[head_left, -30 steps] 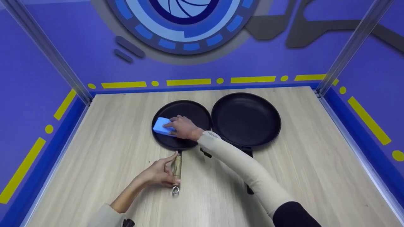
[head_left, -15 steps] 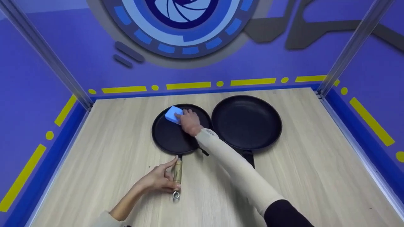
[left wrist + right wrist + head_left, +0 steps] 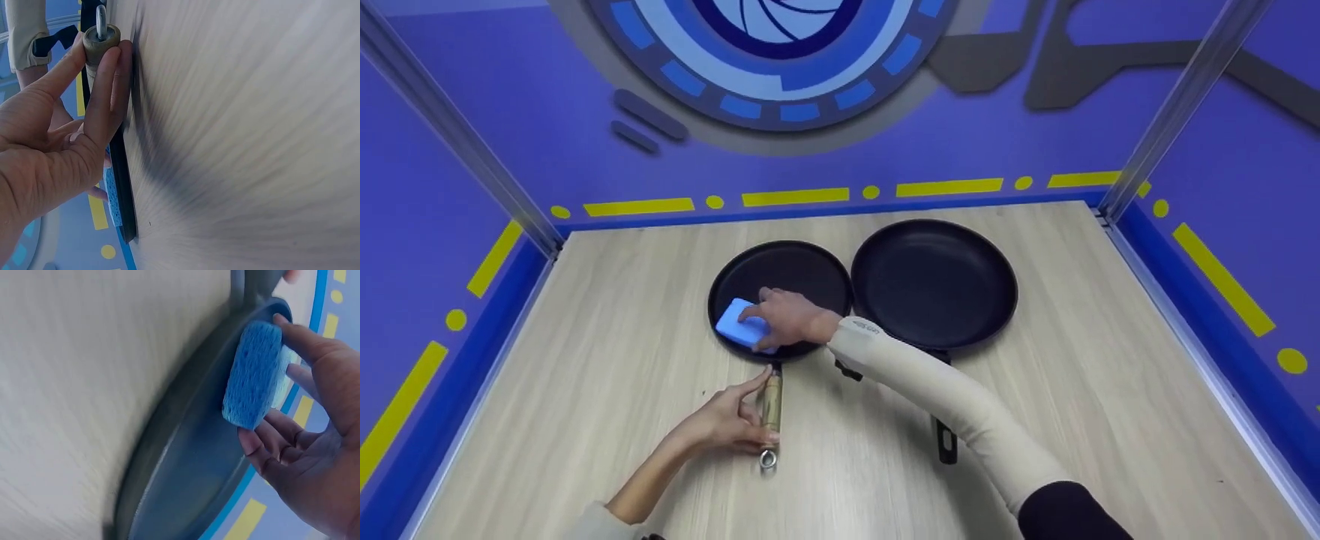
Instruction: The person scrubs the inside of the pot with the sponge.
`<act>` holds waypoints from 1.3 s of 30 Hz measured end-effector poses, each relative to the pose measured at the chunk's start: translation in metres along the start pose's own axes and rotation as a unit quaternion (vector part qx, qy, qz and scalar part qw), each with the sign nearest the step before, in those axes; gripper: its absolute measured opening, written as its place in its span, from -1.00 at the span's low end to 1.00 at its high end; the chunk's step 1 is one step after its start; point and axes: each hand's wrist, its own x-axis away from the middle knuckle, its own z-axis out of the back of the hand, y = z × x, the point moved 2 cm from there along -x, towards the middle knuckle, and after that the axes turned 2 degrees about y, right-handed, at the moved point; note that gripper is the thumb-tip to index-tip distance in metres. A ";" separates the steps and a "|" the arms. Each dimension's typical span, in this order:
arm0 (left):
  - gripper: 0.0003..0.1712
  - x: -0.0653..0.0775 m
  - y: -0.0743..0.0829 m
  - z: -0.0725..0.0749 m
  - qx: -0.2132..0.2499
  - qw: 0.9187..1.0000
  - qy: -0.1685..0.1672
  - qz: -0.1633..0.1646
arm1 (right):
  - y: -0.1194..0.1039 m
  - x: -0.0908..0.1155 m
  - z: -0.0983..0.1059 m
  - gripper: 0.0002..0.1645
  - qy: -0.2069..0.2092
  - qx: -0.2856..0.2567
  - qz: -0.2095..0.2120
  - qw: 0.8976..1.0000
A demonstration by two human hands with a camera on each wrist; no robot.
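A blue sponge (image 3: 744, 324) lies against the inside of the smaller black frying pan (image 3: 787, 266), near its front left rim. My right hand (image 3: 791, 316) grips the sponge; in the right wrist view its thumb and fingers hold opposite edges of the sponge (image 3: 253, 377). The pan's wooden handle (image 3: 772, 403) points toward me and ends in a metal ring (image 3: 767, 459). My left hand (image 3: 731, 418) pinches this handle between thumb and fingers from the left side. In the left wrist view the left hand (image 3: 79, 124) has its fingertips at the handle's end.
A larger black frying pan (image 3: 934, 285) sits right beside the smaller one, their rims close together. Its black handle (image 3: 946, 441) points toward me, partly hidden under my right sleeve (image 3: 937, 394). Blue panels (image 3: 810, 169) enclose the wooden table (image 3: 607, 360) at the back and sides.
My right hand swept the sponge from the pan's front left up to its back rim, then down again to the front left. The left hand keeps its hold on the handle.
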 end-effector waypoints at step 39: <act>0.27 0.001 0.001 0.000 0.006 1.000 0.000 0.006 | -0.009 0.010 0.004 -0.34 -0.020 0.022 -0.012 0.999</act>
